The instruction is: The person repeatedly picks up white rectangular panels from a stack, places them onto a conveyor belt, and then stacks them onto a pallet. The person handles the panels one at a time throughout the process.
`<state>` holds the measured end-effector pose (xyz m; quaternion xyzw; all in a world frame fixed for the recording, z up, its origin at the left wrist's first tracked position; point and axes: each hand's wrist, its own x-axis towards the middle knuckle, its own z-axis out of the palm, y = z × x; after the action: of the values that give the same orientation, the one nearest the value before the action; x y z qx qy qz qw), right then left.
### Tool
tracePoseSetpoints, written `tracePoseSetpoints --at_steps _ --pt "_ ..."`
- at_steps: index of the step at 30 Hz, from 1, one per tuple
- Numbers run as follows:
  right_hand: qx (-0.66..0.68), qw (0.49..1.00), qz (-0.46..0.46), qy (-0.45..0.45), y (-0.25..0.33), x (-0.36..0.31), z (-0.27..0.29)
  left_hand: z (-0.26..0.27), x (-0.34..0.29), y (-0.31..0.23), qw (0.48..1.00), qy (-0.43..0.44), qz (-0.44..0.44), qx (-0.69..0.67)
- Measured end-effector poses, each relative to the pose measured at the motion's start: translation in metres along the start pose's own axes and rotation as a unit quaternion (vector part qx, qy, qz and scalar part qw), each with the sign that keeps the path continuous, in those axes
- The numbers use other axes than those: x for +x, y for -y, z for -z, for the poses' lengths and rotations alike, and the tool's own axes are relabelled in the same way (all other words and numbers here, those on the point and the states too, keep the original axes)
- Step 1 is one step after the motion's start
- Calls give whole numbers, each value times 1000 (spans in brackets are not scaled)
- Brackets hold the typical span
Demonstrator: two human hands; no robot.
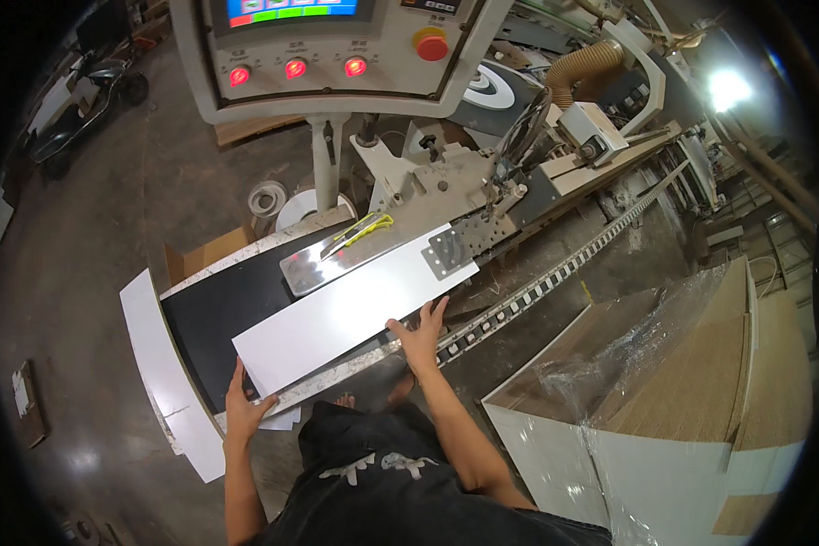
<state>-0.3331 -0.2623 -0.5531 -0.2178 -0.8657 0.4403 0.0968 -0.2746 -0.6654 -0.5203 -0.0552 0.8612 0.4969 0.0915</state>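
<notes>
Panel [337, 318], long and white, is laid from eight toward two o'clock across the black machine bed [205, 318], its far end overlapped by a perforated plate [444, 253]. At about eight o'clock its near corner is framed by the left hand [244, 414], thumb and fingers parted; at four, the right hand [419, 344] is spread against the near edge, forearm angled from five.

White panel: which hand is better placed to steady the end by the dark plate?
Likely the right hand: it is at the near long edge of the white panel, closer to the dark plate. The left hand is at the opposite end.
</notes>
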Motion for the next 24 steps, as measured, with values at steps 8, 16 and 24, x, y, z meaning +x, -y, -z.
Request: tracePoseSetpoints --at_steps 8,16,24 --pt "100 992 70 44 -44 40 32 -43 11 -44 992 -86 -49 73" --pt "115 989 81 51 -73 107 88 -101 41 -96 966 -72 -161 190" --pt "133 986 72 68 -104 176 143 -152 77 -119 936 -92 -207 270"
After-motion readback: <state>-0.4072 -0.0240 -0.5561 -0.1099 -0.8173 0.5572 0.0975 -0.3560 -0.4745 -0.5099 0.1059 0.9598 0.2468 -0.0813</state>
